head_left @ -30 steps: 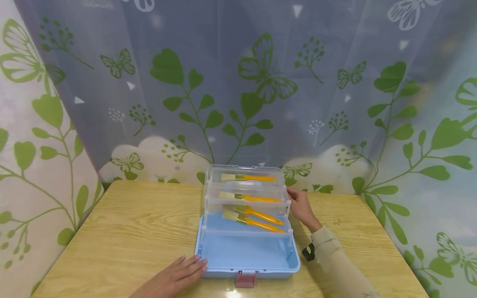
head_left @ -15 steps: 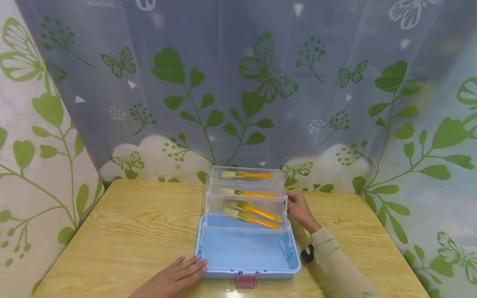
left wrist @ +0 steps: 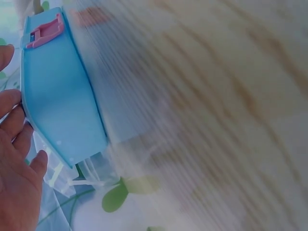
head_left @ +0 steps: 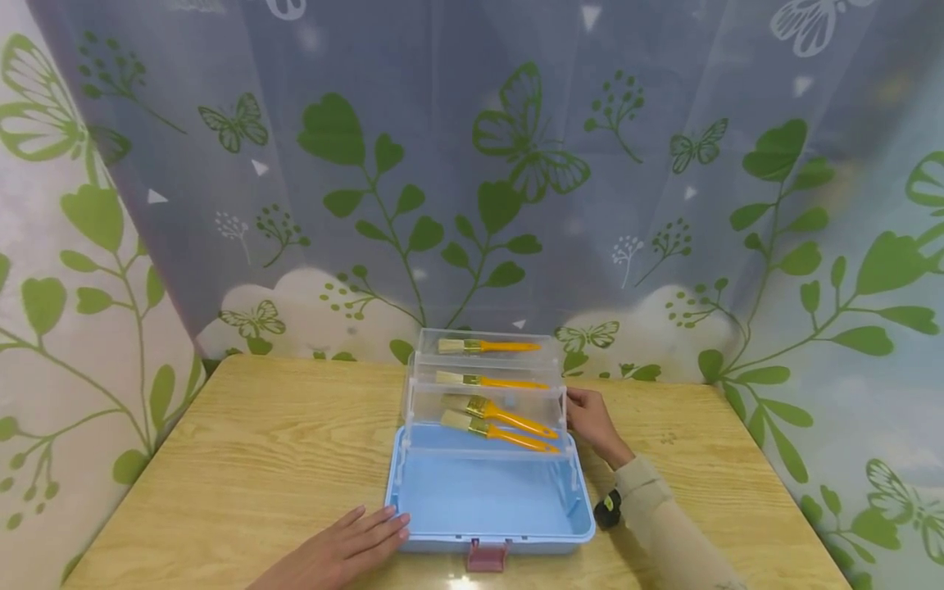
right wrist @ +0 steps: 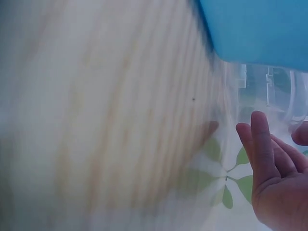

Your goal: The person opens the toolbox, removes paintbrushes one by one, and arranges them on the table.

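A light blue storage box [head_left: 490,536] with a pink latch [head_left: 487,556] stands open on the table. Clear tiered trays [head_left: 442,452] rise at its back, bearing several paintbrushes [head_left: 509,436] with yellow handles and pale bristles. My left hand [head_left: 342,547] lies with straight fingers against the box's front left corner; the left wrist view shows those fingers along the box's edge. Beside the trays' right end is my right hand [head_left: 599,424], its fingertips partly hidden there. In the right wrist view its fingers are extended near the clear plastic [right wrist: 257,91], without a visible grip.
The wood-grain table [head_left: 280,442] extends on both sides of the box. A patterned curtain [head_left: 442,164] with leaves and butterflies hangs behind and at both sides. A small dark device [head_left: 608,508] sits under the right wrist.
The clear trays and their brushes have shifted slightly up and back, mostly during the first half second. My right hand has sunk a little from its position half a second ago; my left hand stays put.
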The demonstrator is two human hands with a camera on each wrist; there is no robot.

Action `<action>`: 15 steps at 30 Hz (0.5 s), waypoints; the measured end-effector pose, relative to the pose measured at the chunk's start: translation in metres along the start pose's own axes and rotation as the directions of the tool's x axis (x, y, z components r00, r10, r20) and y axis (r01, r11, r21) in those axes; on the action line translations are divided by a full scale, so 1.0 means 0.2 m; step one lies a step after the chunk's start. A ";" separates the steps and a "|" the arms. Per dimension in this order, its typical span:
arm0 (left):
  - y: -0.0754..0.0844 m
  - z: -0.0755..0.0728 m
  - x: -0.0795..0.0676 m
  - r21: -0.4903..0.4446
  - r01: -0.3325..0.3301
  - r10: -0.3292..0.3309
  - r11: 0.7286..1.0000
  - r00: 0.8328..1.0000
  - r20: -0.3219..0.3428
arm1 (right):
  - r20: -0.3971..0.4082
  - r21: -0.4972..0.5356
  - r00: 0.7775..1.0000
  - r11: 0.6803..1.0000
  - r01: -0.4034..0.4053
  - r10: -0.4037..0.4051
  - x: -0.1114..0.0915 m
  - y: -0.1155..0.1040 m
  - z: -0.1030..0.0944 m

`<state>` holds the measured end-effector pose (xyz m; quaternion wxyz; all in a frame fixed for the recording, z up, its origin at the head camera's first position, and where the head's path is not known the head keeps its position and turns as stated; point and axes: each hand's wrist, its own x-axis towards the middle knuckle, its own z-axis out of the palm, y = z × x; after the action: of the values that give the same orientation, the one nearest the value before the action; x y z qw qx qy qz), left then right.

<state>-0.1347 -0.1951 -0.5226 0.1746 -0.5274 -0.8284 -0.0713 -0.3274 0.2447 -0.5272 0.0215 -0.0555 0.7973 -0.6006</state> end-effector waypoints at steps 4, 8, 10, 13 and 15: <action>0.00 -0.01 0.00 -0.001 0.015 -0.015 1.000 0.999 0.034 | 0.002 0.003 1.000 1.000 -0.016 0.016 0.00 0.00 0.00; 0.00 -0.01 0.00 0.032 0.003 -0.004 0.999 0.999 0.036 | 0.005 0.001 0.999 0.999 -0.042 0.042 0.00 -0.01 0.00; -0.01 -0.01 0.00 0.060 -0.011 0.010 0.998 1.000 0.026 | 0.012 -0.002 0.999 0.999 -0.049 0.049 -0.01 -0.02 0.00; -0.01 -0.01 0.00 0.094 -0.032 0.031 0.995 0.999 0.011 | 0.028 -0.009 0.998 0.999 -0.051 0.052 -0.01 -0.03 0.00; -0.01 -0.01 0.00 0.109 -0.040 0.040 0.993 0.999 0.006 | 0.039 -0.014 0.998 0.999 -0.048 0.048 -0.02 -0.03 0.00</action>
<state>-0.1361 -0.1965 -0.5213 0.2029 -0.5336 -0.8207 -0.0216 -0.3240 0.2442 -0.5212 0.0510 -0.0482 0.8018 -0.5934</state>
